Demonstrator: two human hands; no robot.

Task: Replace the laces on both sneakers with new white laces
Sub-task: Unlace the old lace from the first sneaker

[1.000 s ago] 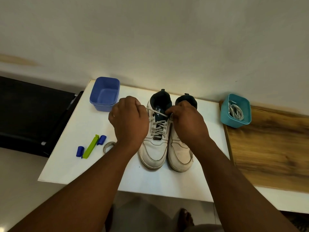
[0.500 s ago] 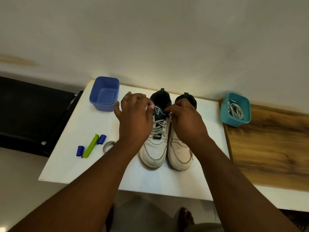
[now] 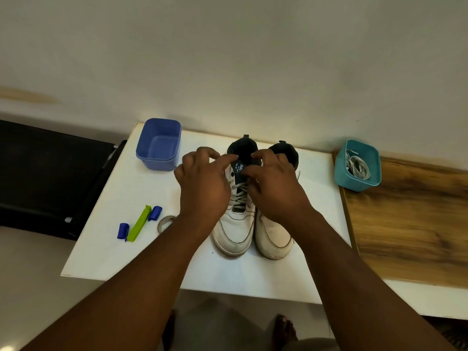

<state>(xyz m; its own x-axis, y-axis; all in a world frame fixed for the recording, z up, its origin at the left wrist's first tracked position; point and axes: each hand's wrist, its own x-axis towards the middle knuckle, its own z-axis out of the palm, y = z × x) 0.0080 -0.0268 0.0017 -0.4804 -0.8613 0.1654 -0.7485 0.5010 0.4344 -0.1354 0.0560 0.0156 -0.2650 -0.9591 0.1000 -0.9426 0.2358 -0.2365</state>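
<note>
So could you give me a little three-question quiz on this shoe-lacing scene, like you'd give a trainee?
1. True or false: the blue tub holds laces.
2. Which sneaker are the left hand and right hand working on: A the left sneaker, B the right sneaker?
3. Where do the spare laces lie?

Key: 1 false, it looks empty. 2 A, at its tongue. 3 In the teal tub, right of the sneakers.

the sneakers (image 3: 253, 231) were white with dark navy collars; left of them a blue tub (image 3: 159, 144), lime-green clip (image 3: 138, 224); right of them a teal tub (image 3: 357, 165) on wood-grain brown board (image 3: 410, 224).
</note>
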